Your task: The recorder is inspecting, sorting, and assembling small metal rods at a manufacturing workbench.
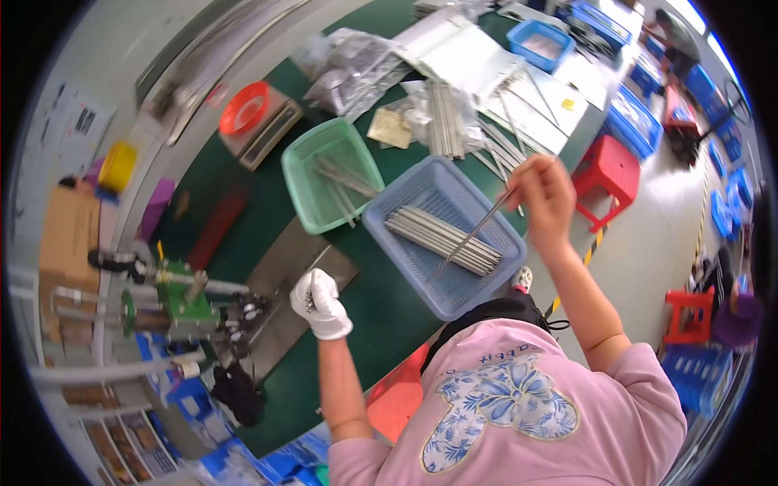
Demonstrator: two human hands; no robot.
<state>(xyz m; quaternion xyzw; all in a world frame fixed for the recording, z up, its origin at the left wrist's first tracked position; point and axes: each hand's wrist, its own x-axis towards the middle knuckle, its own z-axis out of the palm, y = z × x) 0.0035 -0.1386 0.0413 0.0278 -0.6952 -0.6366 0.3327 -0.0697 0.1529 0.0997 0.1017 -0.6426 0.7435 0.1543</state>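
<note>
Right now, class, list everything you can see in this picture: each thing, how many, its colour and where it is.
blue basket: one, blue, table centre, holds metal rods
metal rods: a bundle, silver, in blue basket
green basket: one, green, left of blue basket
orange bowl: one, orange, on scale, far left
red stool: one, red, on floor right
left hand: white glove, over table
right hand: bare, fingers pinching one thin rod above blue basket

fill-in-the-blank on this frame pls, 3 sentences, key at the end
1. The right hand holds a thin metal rod over the ____ basket.
2. The left hand wears a ____ glove.
3. The green basket sits beside an orange ____ on a scale.

Missing words: blue; white; bowl
</note>
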